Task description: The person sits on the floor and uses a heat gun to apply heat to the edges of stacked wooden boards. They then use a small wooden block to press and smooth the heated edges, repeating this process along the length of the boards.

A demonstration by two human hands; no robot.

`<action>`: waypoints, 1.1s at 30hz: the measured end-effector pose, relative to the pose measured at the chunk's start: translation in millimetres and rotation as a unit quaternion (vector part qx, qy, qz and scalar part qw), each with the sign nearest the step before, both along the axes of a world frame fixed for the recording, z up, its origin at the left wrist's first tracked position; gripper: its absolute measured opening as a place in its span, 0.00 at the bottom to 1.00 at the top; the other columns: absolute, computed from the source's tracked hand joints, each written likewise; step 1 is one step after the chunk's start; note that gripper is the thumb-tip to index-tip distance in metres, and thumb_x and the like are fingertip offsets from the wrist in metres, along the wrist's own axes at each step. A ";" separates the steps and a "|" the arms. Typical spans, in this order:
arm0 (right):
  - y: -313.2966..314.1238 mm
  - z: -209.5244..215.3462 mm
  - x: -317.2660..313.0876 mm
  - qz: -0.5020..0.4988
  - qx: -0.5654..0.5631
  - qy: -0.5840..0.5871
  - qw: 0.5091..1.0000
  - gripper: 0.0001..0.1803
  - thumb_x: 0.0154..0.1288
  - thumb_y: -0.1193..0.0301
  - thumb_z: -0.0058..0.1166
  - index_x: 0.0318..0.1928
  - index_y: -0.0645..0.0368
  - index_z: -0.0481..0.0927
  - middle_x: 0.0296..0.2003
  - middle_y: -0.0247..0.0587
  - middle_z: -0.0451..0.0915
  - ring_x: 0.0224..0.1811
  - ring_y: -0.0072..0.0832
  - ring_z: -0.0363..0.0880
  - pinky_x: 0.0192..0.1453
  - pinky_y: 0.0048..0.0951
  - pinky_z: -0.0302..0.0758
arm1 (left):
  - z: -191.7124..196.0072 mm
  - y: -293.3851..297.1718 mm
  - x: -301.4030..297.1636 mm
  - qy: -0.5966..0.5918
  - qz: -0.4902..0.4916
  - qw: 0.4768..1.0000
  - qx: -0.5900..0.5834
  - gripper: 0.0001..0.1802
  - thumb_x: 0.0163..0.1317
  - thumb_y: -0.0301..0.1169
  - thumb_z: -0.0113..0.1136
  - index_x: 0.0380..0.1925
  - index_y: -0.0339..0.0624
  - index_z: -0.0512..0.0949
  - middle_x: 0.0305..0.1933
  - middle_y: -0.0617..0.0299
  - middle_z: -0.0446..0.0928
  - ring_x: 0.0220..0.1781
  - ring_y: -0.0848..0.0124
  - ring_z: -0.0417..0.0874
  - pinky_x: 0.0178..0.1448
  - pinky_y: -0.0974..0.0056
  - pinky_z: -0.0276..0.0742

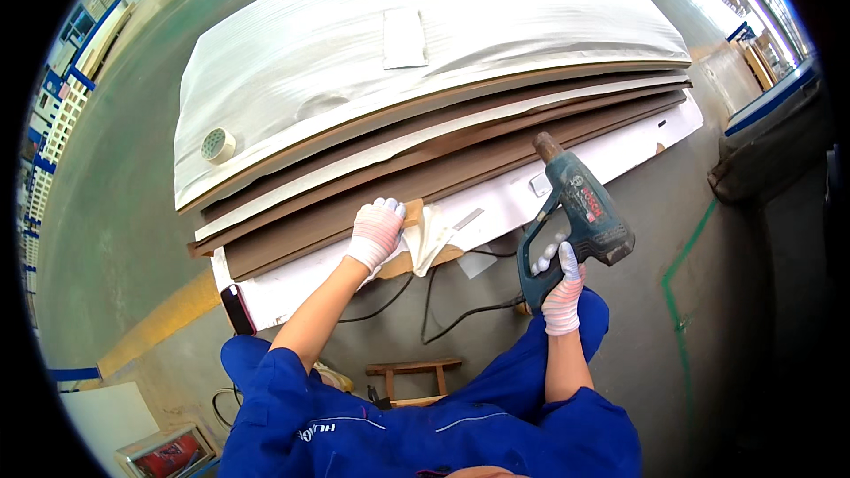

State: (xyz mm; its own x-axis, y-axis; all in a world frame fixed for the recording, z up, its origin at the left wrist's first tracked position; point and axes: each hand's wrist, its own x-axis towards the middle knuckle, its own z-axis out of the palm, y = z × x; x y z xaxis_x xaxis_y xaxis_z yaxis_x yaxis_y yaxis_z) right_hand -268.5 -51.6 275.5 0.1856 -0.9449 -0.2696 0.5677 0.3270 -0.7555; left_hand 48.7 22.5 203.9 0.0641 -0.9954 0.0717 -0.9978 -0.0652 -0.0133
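My left hand [376, 232], in a striped glove, is closed around a small wooden block [413, 213] at the near edge of a long brown panel [292, 243]. A crumpled white cloth [431, 243] hangs beside the block, close to the fingers. In my gloved right hand [562, 288] is a dark green heat gun [580, 199], gripped by its handle. Its nozzle points up and away, over the right part of the brown panel. More brown panels with white foam sheet between them lie stacked behind.
A large board under white foam sheet [354, 18] tops the stack, with a tape roll [218, 146] at its left. A phone [237, 310] lies at the near left corner. The gun's black cable [478, 309] loops down near a wooden stool [414, 368].
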 end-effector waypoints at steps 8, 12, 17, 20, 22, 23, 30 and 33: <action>-111.6 -35.2 -47.3 0.115 -0.091 0.165 0.975 0.09 0.65 0.71 0.54 0.43 0.60 0.72 0.25 0.36 0.74 0.21 0.25 0.73 0.26 0.26 0.72 | 13.0 -33.9 -44.9 -0.031 0.105 0.994 0.001 0.08 0.48 0.32 0.61 0.31 0.47 0.76 0.34 0.58 0.74 0.40 0.61 0.77 0.39 0.58 0.74; -97.0 -49.3 -78.6 0.141 -0.065 0.098 0.983 0.09 0.64 0.74 0.56 0.42 0.60 0.72 0.23 0.37 0.74 0.18 0.26 0.72 0.20 0.26 0.70 | 21.8 -15.8 -67.2 -0.036 0.183 0.981 0.056 0.08 0.49 0.34 0.62 0.30 0.47 0.77 0.35 0.58 0.76 0.41 0.61 0.77 0.41 0.57 0.75; -90.1 -46.1 -104.1 0.234 -0.123 0.125 0.956 0.09 0.61 0.74 0.60 0.39 0.60 0.74 0.24 0.35 0.76 0.19 0.22 0.73 0.21 0.24 0.69 | 35.3 -12.4 -84.7 -0.086 0.233 0.969 0.005 0.08 0.50 0.34 0.61 0.30 0.48 0.77 0.33 0.58 0.75 0.40 0.61 0.77 0.39 0.57 0.74; -101.8 -41.6 -92.6 0.257 -0.145 0.185 0.937 0.13 0.59 0.73 0.63 0.40 0.61 0.73 0.25 0.32 0.76 0.20 0.19 0.72 0.23 0.21 0.69 | 40.8 -21.5 -100.8 -0.096 0.218 0.970 -0.045 0.07 0.49 0.32 0.60 0.29 0.46 0.76 0.32 0.57 0.74 0.40 0.60 0.77 0.37 0.57 0.73; -101.2 -42.6 -73.1 0.269 -0.128 0.160 0.941 0.14 0.58 0.74 0.64 0.42 0.60 0.73 0.26 0.33 0.77 0.20 0.19 0.71 0.23 0.21 0.69 | 44.0 -28.3 -108.4 -0.098 0.200 0.975 -0.022 0.07 0.49 0.31 0.59 0.29 0.46 0.76 0.32 0.57 0.74 0.39 0.60 0.77 0.37 0.56 0.73; -98.9 -44.8 -60.9 0.279 -0.136 0.146 0.939 0.15 0.58 0.74 0.63 0.42 0.60 0.73 0.27 0.33 0.77 0.19 0.19 0.71 0.22 0.21 0.69 | 45.8 -30.7 -108.8 -0.109 0.186 0.976 -0.015 0.07 0.48 0.31 0.59 0.29 0.46 0.76 0.32 0.56 0.74 0.39 0.59 0.77 0.37 0.56 0.73; -73.3 -89.2 8.9 0.283 -0.246 0.213 0.902 0.18 0.59 0.74 0.63 0.47 0.62 0.70 0.28 0.32 0.77 0.21 0.18 0.72 0.24 0.20 0.70 | 45.5 -23.6 -63.2 -0.092 0.195 0.976 -0.005 0.08 0.49 0.32 0.60 0.31 0.45 0.76 0.35 0.56 0.73 0.40 0.60 0.75 0.40 0.57 0.73; -74.1 -105.4 26.4 0.299 -0.208 0.193 0.911 0.18 0.58 0.75 0.63 0.47 0.62 0.71 0.30 0.33 0.77 0.23 0.18 0.73 0.26 0.20 0.71 | 36.8 -24.7 -48.5 -0.034 0.223 0.974 -0.014 0.13 0.46 0.33 0.63 0.33 0.45 0.76 0.35 0.56 0.73 0.41 0.59 0.75 0.41 0.57 0.73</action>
State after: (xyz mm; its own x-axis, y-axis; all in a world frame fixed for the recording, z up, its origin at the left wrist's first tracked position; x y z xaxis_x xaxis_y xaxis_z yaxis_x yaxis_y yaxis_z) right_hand -242.1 -125.8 170.1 0.6679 -0.7413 -0.0663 0.0472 0.1311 -0.9902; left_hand 0.2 -2.3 240.7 0.4844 -0.8668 0.1185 -0.8666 -0.4940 -0.0708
